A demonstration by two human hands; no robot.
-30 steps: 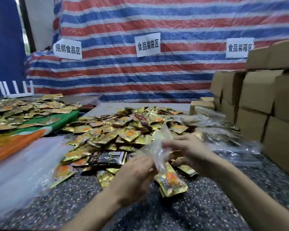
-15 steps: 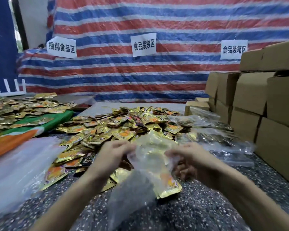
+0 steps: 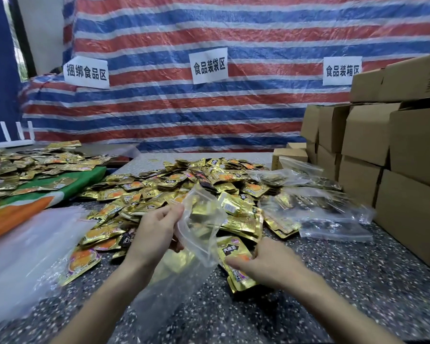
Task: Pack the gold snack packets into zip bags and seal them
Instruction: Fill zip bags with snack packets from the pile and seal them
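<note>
While only the left hand (image 3: pixel 157 232) holds the clear, thin plastic zip bag (image 3: pixel 201 219), its mouth may sag shut. A packet corner pushed at it would then catch on the lip or crumple the film rather than slide in. A packet left lying across the zip strip would also keep the seal from closing. The left thumb and fingers pinch the bag's upper edge, and the limp film hangs down toward the speckled dark tabletop (image 3: pixel 333 294). Which edge is the opening I cannot tell for sure through the glare. The right hand (image 3: pixel 266 264) lies just beside the bag's lower right edge, with its thumb and fingers gripping a flat gold foil snack packet with an orange picture (image 3: pixel 241 279), which rests on the tabletop. Bag and packet are close, touching or nearly so, and the packet is not yet inside. Beyond both hands spreads the loose heap of gold packets (image 3: pixel 184 184), and filled clear bags (image 3: pixel 328 209) lie to its right.
</note>
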